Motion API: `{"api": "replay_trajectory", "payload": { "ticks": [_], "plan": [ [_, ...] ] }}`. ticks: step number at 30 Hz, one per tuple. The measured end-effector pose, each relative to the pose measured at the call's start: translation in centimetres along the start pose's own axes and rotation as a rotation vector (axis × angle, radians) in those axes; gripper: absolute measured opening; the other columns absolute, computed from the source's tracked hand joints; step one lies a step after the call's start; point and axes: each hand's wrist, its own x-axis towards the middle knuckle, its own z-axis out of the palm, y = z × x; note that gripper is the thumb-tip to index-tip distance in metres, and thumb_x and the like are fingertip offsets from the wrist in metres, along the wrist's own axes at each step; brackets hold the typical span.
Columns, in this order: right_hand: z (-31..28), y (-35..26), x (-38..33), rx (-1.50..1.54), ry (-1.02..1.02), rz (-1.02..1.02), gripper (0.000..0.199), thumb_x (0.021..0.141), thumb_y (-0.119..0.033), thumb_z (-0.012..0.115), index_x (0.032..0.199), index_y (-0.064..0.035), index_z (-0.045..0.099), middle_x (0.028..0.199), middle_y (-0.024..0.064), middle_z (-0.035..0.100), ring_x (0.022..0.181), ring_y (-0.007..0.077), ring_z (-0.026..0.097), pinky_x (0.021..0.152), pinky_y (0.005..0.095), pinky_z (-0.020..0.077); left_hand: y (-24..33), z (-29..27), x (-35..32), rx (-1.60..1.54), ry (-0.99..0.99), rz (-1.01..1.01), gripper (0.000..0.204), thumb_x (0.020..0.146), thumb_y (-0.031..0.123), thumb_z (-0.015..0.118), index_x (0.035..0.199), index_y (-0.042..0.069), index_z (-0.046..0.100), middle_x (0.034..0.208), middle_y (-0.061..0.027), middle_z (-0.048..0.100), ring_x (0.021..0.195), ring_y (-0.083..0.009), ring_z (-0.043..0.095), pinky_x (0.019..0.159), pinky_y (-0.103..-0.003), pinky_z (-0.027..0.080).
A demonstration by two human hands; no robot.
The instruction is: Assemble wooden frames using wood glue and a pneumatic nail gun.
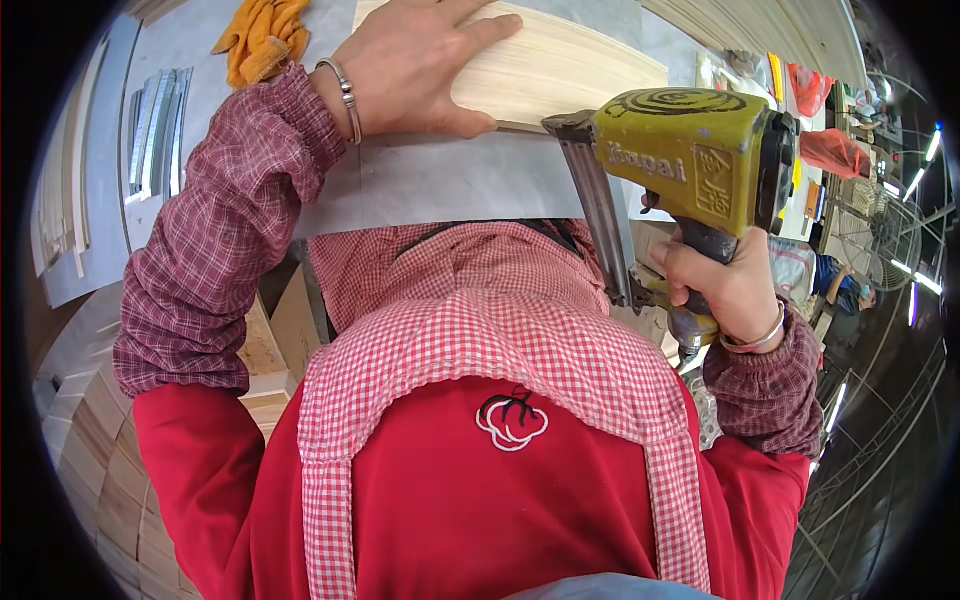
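Yellow-green nail gun [690, 150], scuffed housing, dark spiral scrawl on top, raised lettering on the side, black cap at the rear end. Long grey metal magazine [597, 210] runs down from the nose, slanting to the foot of the handle; the handle is dark, with a yellow piece and a metal fitting at its lower end. Right hand [735, 290] is closed round that handle, fingers wrapped; can't tell if one is on the trigger. Gun is up at the near right corner of a board [560, 70], nose right by the edge; can't tell if it's touching. Board is pale wood, fine straight grain, smooth face, edges bowed by the lens, top end cut off by the frame. It's on the grey surface [430, 180], in front of the person's apron [490, 310]. Left hand [420, 60] lies palm-down on the board, open, fingers spread and thumb stuck out along the near edge, not wrapped round anything. Orange cloth item [265, 40], crumpled, on the surface left of that hand; a stack of shiny metal strips [155, 130] further left. Red plastic bag [835, 152] off to the right beyond the gun, floor fan [885, 240] past it.
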Motion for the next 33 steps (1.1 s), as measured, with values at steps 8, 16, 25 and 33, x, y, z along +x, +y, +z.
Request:
{"api": "replay_trajectory", "payload": {
  "ticks": [8, 16, 25, 33],
  "plan": [
    [0.4, 0.0, 0.1, 0.021, 0.025, 0.0, 0.026, 0.07, 0.001, 0.064, 0.096, 0.0023, 0.061, 0.063, 0.0042, 0.058, 0.04, 0.0091, 0.047, 0.038, 0.0195, 0.0365, -0.2, 0.4, -0.2, 0.09, -0.029, -0.024, 0.077, 0.061, 0.045, 0.073, 0.123, 0.004, 0.051, 0.125, -0.0205, 0.046, 0.108, -0.036, 0.046, 0.096, -0.041, 0.038],
    [0.4, -1.8, -0.3, 0.076, 0.024, -0.041, 0.026, 0.071, 0.001, 0.063, 0.097, 0.0035, 0.06, 0.057, 0.0028, 0.055, 0.038, 0.0095, 0.045, 0.037, 0.0195, 0.0362, 2.4, -0.6, -1.2, 0.141, -0.084, -0.179, 0.08, 0.059, 0.04, 0.074, 0.13, 0.014, 0.047, 0.134, -0.0127, 0.041, 0.119, -0.0316, 0.04, 0.1, -0.036, 0.038],
    [0.3, -2.4, 0.2, -0.055, 0.121, -0.139, 0.016, 0.071, -0.008, 0.064, 0.081, 0.0039, 0.061, 0.048, 0.0022, 0.052, 0.035, 0.0093, 0.045, 0.038, 0.0184, 0.036, 5.7, -1.3, -2.0, 0.114, -0.039, -0.081, 0.08, 0.059, 0.041, 0.073, 0.129, 0.012, 0.048, 0.133, -0.0131, 0.042, 0.118, -0.0315, 0.04, 0.098, -0.037, 0.039],
    [-0.1, -1.0, 0.7, -0.021, 0.059, -0.144, 0.012, 0.07, -0.007, 0.064, 0.077, 0.0021, 0.06, 0.049, 0.0019, 0.052, 0.036, 0.0094, 0.045, 0.038, 0.0185, 0.0359, 6.6, -1.4, -2.1, 0.073, -0.093, -0.066, 0.08, 0.06, 0.042, 0.072, 0.129, 0.012, 0.048, 0.132, -0.0134, 0.042, 0.116, -0.0319, 0.04, 0.099, -0.038, 0.037]
  ]
}}
